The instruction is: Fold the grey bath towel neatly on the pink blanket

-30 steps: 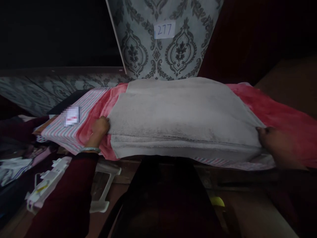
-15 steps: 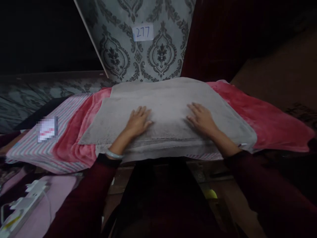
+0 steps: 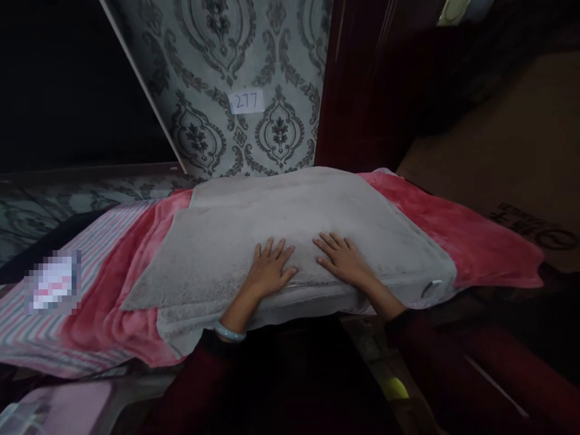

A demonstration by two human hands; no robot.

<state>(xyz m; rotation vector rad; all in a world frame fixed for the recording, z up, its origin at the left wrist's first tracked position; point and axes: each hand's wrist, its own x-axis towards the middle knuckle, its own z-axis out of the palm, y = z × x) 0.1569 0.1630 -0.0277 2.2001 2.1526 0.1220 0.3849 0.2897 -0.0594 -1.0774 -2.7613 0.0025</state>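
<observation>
A folded grey towel (image 3: pixel 290 211) lies on top of a pink fleece blanket (image 3: pixel 457 235), which covers a striped cloth (image 3: pixel 67 241). My left hand (image 3: pixel 270 270) rests flat on the towel near its front edge, fingers spread, a pale bangle (image 3: pixel 229 332) on the wrist. My right hand (image 3: pixel 342 260) lies flat beside it, palm down, fingers apart. Both hands hold nothing. Dark red sleeves cover my arms.
A wall with grey damask wallpaper (image 3: pixel 235 72) and a paper label reading 277 (image 3: pixel 246 101) stands behind. A dark red door frame (image 3: pixel 344 90) is at right, a brown cardboard box (image 3: pixel 512 163) further right. A yellow-green object (image 3: pixel 396 388) lies on the floor below.
My hands left the towel's side edges, came to its middle and lie flat, now closer together near the front edge. The camera tilted, so the towel sits lower in view.
</observation>
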